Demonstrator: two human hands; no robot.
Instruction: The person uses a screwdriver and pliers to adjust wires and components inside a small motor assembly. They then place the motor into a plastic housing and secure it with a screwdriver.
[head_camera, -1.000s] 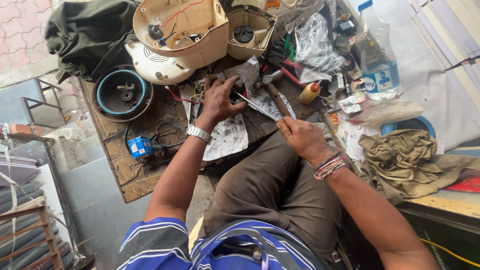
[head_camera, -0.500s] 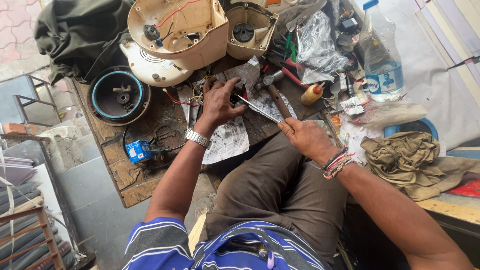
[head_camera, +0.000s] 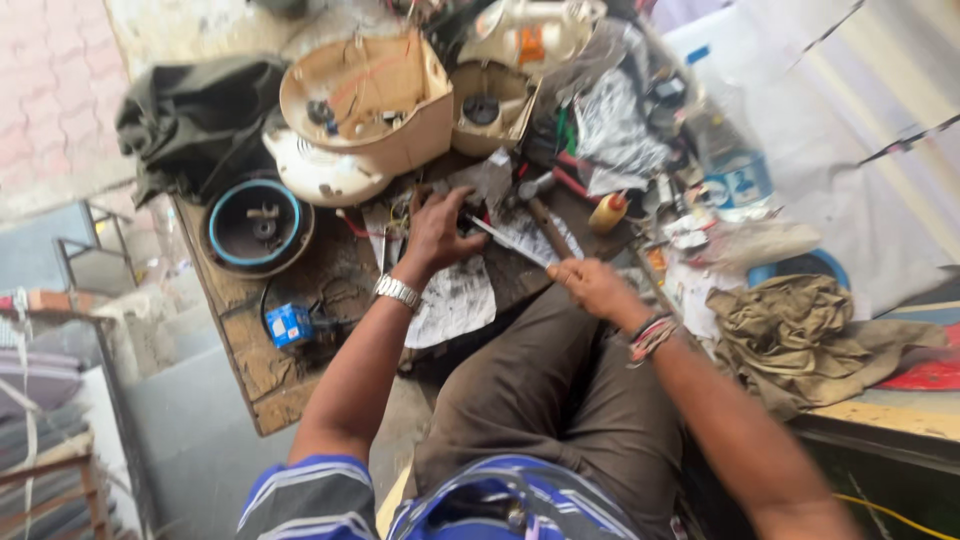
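Observation:
My left hand (head_camera: 438, 230), with a metal watch on the wrist, presses down on a small dark part with wires on the wooden board (head_camera: 262, 350). My right hand (head_camera: 588, 285), with thread bands at the wrist, grips the handle of a long thin screwdriver (head_camera: 500, 235) whose tip reaches under my left fingers. A hammer (head_camera: 545, 215) with a wooden handle lies just behind the screwdriver. Torn newspaper (head_camera: 455, 300) is spread beneath both hands. The part under my left hand is mostly hidden.
An opened cream appliance housing (head_camera: 375, 110) and a white base stand at the back. A round black part with a blue rim (head_camera: 258, 222) lies left, a small blue box (head_camera: 290, 325) nearer. A plastic water bottle (head_camera: 730, 165), a small orange-capped bottle (head_camera: 608, 212) and crumpled khaki cloth (head_camera: 800, 335) sit right.
The view has shifted and blurred slightly. Both hands keep their hold; my right hand with the screwdriver has drawn a little closer to my left hand.

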